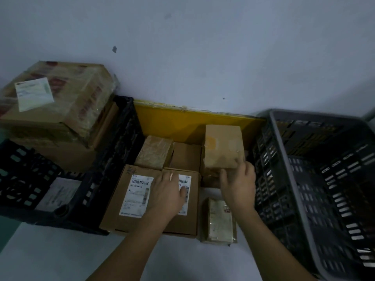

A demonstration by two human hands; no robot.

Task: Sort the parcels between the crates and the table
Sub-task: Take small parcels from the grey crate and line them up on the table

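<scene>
The right hand grips the near lower edge of a tall taped parcel, fingers curled over its front corner; the parcel stands raised and slightly tilted, and whatever lies beneath it is lost in shadow. The left hand lies flat and open, grasping nothing, on a flat labelled box, covering much of that box's barcode label. Touching this box on its left is a second labelled box, its printed text too small to read. Just behind that pair sit a small wrapped parcel and a plain brown box, the latter partly hidden. Near the right of the labelled pair, a narrow plastic-wrapped packet lies on the white worktop. Left of these, a black crate holds large cartons, one film-wrapped. Right of them, a grey slotted crate is cut off by the frame, its interior dark and blurred.
</scene>
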